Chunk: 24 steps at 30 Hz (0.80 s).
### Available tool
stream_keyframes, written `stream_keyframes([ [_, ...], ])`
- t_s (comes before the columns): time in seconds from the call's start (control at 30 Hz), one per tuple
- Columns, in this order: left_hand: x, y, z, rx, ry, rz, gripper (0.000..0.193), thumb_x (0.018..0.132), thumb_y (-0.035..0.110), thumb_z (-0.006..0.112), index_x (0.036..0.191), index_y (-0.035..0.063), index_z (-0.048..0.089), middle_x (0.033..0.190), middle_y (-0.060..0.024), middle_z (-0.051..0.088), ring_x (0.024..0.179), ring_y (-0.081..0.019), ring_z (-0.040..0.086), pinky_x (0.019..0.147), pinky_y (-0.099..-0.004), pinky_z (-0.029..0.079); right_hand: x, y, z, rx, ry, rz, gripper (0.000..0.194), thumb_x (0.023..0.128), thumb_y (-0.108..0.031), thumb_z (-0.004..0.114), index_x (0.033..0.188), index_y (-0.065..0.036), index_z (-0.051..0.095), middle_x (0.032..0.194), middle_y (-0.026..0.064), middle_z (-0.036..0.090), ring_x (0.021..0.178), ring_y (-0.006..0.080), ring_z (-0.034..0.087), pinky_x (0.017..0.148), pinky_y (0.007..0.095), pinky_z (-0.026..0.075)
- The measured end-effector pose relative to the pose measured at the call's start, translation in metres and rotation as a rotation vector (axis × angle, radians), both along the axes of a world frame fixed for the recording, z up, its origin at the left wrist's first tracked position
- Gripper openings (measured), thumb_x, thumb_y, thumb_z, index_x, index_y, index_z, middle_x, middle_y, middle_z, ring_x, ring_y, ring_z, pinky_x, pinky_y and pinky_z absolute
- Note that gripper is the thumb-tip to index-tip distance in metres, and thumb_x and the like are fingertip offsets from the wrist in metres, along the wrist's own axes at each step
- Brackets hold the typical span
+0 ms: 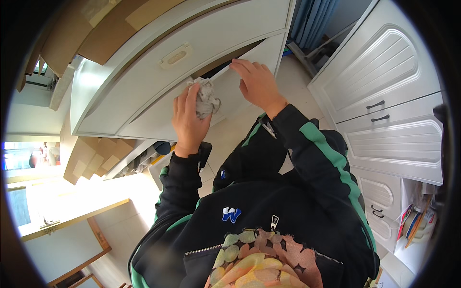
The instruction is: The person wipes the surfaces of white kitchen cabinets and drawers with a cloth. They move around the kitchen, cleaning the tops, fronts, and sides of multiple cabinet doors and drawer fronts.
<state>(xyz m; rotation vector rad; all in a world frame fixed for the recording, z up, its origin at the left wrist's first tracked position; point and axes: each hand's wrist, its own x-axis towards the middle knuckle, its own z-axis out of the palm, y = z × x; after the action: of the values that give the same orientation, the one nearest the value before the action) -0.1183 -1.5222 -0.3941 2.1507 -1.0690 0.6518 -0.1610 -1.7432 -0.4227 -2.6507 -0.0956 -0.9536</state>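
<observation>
My left hand (190,115) is closed around a crumpled grey-white cloth (207,98), held against the front of a white cabinet. To its right, my right hand (257,82) has its fingertips on the top edge of a tilted white panel (266,54), which looks like a flap or drawer front. A dark gap shows between this panel and the cabinet body. Above the gap is a white drawer front (230,32) with a recessed pull handle (176,56). Part of the tilted panel lies hidden behind my hands and the cloth.
Cardboard boxes (108,32) stand on top of the cabinet, and more cardboard (99,156) is at its left end. White panelled cupboard doors (374,72) are on the right. A blue curtain (313,21) hangs at the top. Tiled floor (295,79) shows beyond my right hand.
</observation>
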Motion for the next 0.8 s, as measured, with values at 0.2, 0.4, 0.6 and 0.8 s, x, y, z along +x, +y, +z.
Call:
stream_keyframes([
  [0.2, 0.006, -0.034, 0.006, 0.265, -0.186, 0.006, 0.061, 0.066, 0.002, 0.067, 0.126, 0.0104, 0.056, 0.115, -0.0045, 0.06, 0.101, -0.0272, 0.055, 0.079, -0.0379, 0.051, -0.014, 0.003, -0.001, 0.034, -0.028, 0.0, 0.05, 0.069, 0.002, 0.062, 0.117, -0.008, 0.057, 0.125, 0.0036, 0.057, 0.091, 0.0262, 0.059, 0.08, 0.0388, 0.046],
  [0.4, 0.012, -0.071, 0.006, 0.259, -0.271, -0.049, 0.039, 0.074, 0.007, 0.06, 0.112, 0.0091, 0.064, 0.103, -0.0006, 0.062, 0.092, -0.023, 0.056, 0.071, -0.0344, 0.051, -0.014, 0.003, -0.006, 0.1, -0.047, -0.017, 0.057, 0.069, 0.002, 0.061, 0.125, -0.009, 0.053, 0.118, 0.0061, 0.059, 0.094, 0.0274, 0.059, 0.083, 0.0403, 0.045],
  [0.6, -0.015, -0.032, 0.009, 0.248, -0.239, -0.161, 0.041, 0.071, 0.005, 0.062, 0.111, 0.0101, 0.065, 0.105, 0.0, 0.062, 0.089, -0.0218, 0.056, 0.07, -0.0334, 0.05, -0.035, -0.004, -0.005, 0.088, -0.031, -0.005, 0.063, 0.07, 0.003, 0.059, 0.131, -0.009, 0.049, 0.116, 0.0077, 0.061, 0.098, 0.0282, 0.058, 0.085, 0.0406, 0.044],
  [0.8, -0.033, 0.022, 0.003, 0.32, -0.102, -0.11, 0.048, 0.063, 0.0, 0.063, 0.11, 0.0101, 0.065, 0.103, 0.0001, 0.062, 0.086, -0.0222, 0.056, 0.07, -0.0328, 0.051, -0.034, -0.004, -0.006, 0.053, -0.053, 0.022, 0.056, 0.074, 0.002, 0.055, 0.129, -0.008, 0.051, 0.123, 0.0073, 0.059, 0.105, 0.0295, 0.057, 0.091, 0.0415, 0.044],
])
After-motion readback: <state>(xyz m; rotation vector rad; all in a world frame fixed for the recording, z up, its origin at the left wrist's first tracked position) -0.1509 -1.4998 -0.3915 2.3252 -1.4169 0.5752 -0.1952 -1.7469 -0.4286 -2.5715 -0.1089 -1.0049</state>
